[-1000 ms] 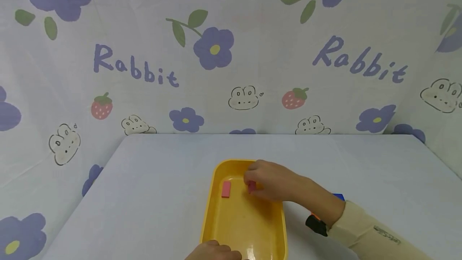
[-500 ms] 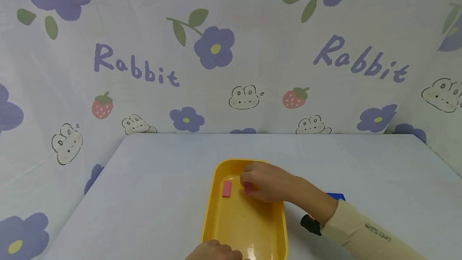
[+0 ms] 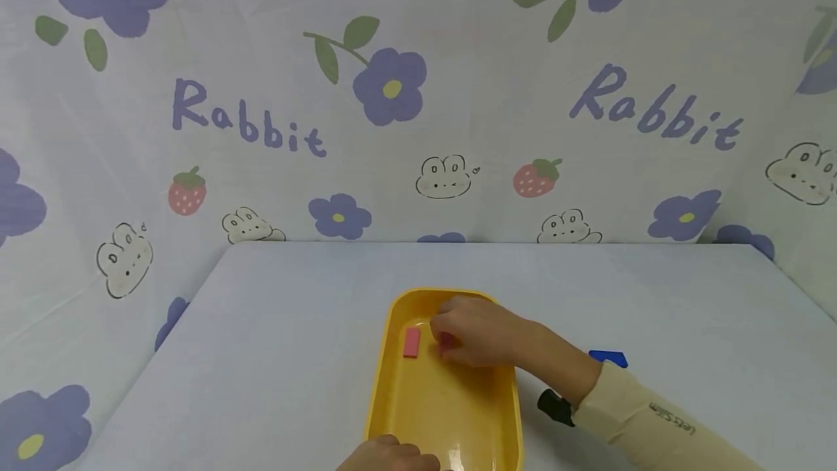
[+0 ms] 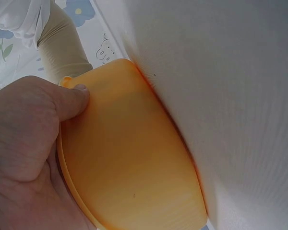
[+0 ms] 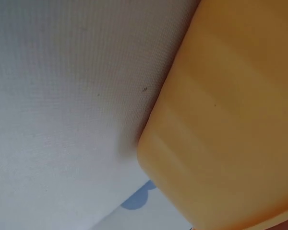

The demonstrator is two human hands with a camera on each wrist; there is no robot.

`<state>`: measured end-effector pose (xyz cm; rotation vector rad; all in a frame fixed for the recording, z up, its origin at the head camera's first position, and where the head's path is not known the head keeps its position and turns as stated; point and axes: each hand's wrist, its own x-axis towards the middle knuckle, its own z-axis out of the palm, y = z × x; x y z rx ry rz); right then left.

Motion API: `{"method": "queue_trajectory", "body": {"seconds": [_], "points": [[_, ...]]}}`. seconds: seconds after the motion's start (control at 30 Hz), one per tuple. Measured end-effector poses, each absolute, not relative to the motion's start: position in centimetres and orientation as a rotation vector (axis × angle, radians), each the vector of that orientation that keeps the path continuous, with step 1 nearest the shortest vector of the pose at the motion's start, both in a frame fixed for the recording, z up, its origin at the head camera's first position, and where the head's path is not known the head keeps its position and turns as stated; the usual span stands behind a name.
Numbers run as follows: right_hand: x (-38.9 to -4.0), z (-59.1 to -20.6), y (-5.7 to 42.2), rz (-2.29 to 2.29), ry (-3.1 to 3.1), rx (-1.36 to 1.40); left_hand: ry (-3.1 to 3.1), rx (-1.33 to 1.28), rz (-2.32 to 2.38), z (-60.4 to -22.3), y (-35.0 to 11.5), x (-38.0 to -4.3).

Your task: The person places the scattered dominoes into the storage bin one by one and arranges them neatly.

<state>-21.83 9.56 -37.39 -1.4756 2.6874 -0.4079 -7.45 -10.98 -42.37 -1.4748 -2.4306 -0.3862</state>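
The head view shows the left hand (image 3: 391, 454) lowest and nearest, palm out of sight, its fingers bent over the near end of a yellow tray (image 3: 451, 405). The left wrist view adds what the head view hides: the thumb presses along the tray's outer wall just below the rim, so the hand grips that edge between thumb and fingers. Farther off in that same view come a beige cuff and some white cloth.

Beyond, on the right, a beige sleeve (image 3: 654, 413) with dark lettering runs in from the lower corner. Just beside its cuff lies a dark object (image 3: 555, 407), partly covered. The forearm slants up and leftward over the tray's right rim, wrist bent down, and the right hand (image 3: 476, 331) reaches inside with back uppermost. Its fingers and thumb are drawn nearly together, pinching a pink block (image 3: 447, 342) that shows only in part; whether the block touches the tray floor I cannot tell. The right wrist view gives mostly the tray's outer wall and the worktop (image 3: 294, 355).

Left of that hand a second pink block (image 3: 411, 342) lies flat in the tray. A blue piece (image 3: 608, 358) sits on the worktop past the forearm, and behind everything hangs a rabbit-and-flower cloth (image 3: 261, 42).
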Motion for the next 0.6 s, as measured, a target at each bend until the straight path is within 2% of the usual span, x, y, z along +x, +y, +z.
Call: {"method": "queue_trajectory", "body": {"seconds": [0.6], "points": [[-21.91, -37.88, 8.86, -0.394, 2.667, -1.464, -2.469, -1.477, -0.364, -42.12, -10.91, -7.4]]}}
